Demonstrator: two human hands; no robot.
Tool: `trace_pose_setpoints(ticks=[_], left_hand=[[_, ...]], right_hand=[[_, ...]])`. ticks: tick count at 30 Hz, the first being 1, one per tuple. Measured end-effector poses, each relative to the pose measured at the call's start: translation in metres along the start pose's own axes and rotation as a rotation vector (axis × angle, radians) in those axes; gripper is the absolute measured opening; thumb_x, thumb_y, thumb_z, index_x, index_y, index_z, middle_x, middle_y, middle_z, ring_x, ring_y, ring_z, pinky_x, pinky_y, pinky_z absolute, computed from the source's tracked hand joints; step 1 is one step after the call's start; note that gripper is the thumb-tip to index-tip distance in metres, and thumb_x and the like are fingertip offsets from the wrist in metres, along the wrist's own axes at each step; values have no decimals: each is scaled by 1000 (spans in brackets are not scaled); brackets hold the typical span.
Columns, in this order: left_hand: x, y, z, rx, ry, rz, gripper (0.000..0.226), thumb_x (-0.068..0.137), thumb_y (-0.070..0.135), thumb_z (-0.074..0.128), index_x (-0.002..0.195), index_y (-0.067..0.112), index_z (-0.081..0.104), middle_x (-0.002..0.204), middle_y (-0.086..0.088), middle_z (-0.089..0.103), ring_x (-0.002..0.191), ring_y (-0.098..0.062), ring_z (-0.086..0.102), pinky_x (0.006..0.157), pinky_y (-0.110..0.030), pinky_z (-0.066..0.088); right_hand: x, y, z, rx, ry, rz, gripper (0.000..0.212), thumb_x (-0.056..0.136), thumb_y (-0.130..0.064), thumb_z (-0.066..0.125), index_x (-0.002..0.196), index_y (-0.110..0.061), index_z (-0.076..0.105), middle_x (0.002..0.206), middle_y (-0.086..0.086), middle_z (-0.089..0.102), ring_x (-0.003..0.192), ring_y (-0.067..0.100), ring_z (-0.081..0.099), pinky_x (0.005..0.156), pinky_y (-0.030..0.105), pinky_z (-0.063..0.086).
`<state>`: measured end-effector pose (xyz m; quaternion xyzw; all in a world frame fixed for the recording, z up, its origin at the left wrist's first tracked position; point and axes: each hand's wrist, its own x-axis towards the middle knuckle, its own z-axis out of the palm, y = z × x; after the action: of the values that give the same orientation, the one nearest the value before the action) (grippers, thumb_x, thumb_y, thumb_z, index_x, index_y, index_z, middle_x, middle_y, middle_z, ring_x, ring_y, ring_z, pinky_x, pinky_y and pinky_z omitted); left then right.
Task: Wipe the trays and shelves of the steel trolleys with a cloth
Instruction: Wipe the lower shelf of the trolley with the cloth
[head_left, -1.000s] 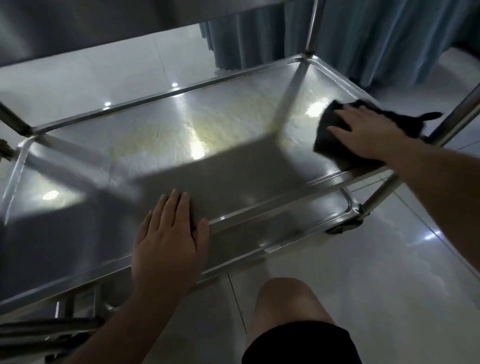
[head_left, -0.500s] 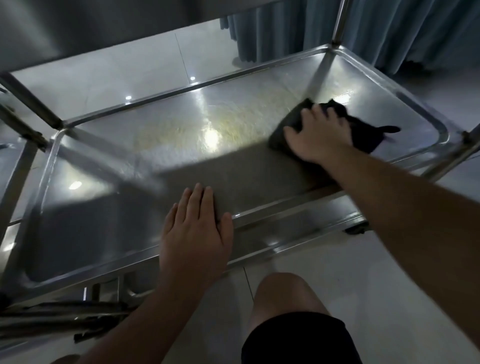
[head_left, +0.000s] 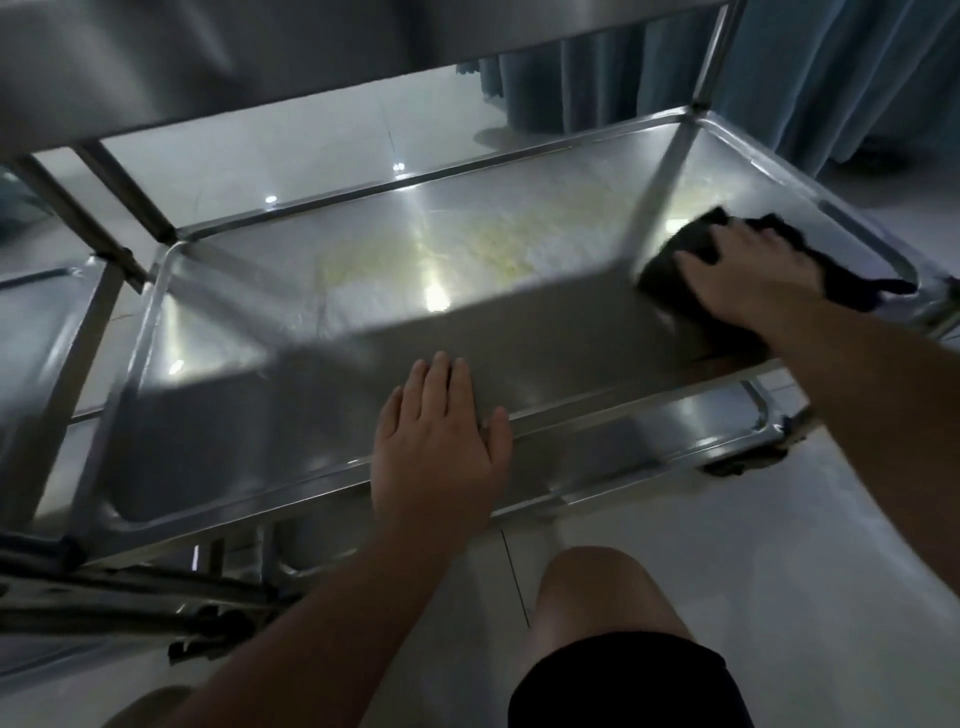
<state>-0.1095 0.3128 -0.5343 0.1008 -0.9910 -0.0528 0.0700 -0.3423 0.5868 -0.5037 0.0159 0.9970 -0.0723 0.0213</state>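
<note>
A steel trolley shelf (head_left: 322, 332) with a raised rim fills the middle of the head view; yellowish smears show near its far side. A black cloth (head_left: 675, 265) lies flat on the shelf's right end. My right hand (head_left: 748, 280) presses down on the cloth, fingers spread over it. My left hand (head_left: 441, 447) rests flat on the shelf's near rim, palm down, fingers together, holding nothing. Another steel shelf (head_left: 208, 57) hangs above at the top of the view.
A second steel trolley (head_left: 36, 322) stands at the left. Blue curtains (head_left: 831, 73) hang behind the trolley at the right. My bare knee (head_left: 597, 597) is on the tiled floor (head_left: 727, 545) in front. A castor (head_left: 743, 462) sits under the right corner.
My right hand slid the cloth from the shelf's right end toward the middle and then back to the right end. My left hand stayed on the near rim.
</note>
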Motion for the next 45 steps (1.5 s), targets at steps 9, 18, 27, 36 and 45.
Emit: trace_pose_setpoints(ticks=[9,18,27,36,45], left_hand=[[3,-10,-1,-148,-49,26,75,108,60,14,166,14,29,174,-7,24,162,-22,14,131,-41,11],[-1,-94,-40,-211,-61,-113,57,108,43,43,157,14,43,163,-9,42,152,-28,33,123,-45,28],[-21,-168,-40,-153,-35,-289,53,106,51,37,147,21,50,161,-6,42,152,-30,34,120,-56,31],[-25,-163,-30,-130,93,-278,61,103,53,32,142,14,57,155,-13,52,148,-34,43,121,-53,35],[-27,-162,-35,-145,90,-274,51,108,49,37,142,16,58,154,-12,53,147,-34,44,119,-55,37]], right_hand=[[-28,-101,17,-10,-92,8,85,96,-68,20,166,-19,17,175,1,9,159,34,8,126,58,6],[-94,-225,42,-19,-118,-426,83,99,-71,19,167,-24,13,175,-3,4,161,28,1,128,55,1],[-50,-119,29,15,-24,-146,99,92,-83,31,165,-17,19,174,4,12,158,30,20,124,55,21],[-123,-214,49,59,-20,-407,89,95,-72,32,162,-13,27,170,7,27,154,28,27,126,50,20],[-170,-262,68,62,-127,-726,86,98,-75,23,168,-26,12,175,-9,6,160,12,3,129,41,1]])
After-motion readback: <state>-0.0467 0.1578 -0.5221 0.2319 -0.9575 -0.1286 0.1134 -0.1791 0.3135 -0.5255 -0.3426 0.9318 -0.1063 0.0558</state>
